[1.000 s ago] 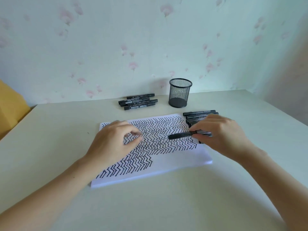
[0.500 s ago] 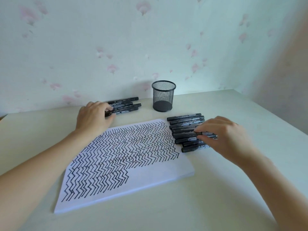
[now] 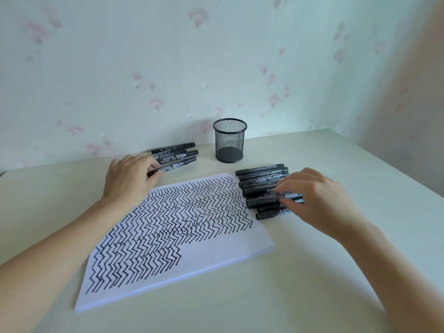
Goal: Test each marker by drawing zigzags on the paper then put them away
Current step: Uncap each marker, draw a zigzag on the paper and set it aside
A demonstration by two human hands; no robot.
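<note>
Beside the paper, left hand pinching a marker, right hand fingertips pinching another marker.

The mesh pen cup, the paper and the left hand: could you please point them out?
mesh pen cup [image 3: 230,140], head view, front wall.
paper [image 3: 216,251], head view, blank lower part.
left hand [image 3: 129,177], head view, back of hand.

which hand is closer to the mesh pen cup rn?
Left, narrowly. The left hand sits left of the mesh cup, on the small marker group. The right hand is nearer the camera, on the big marker row.
</note>
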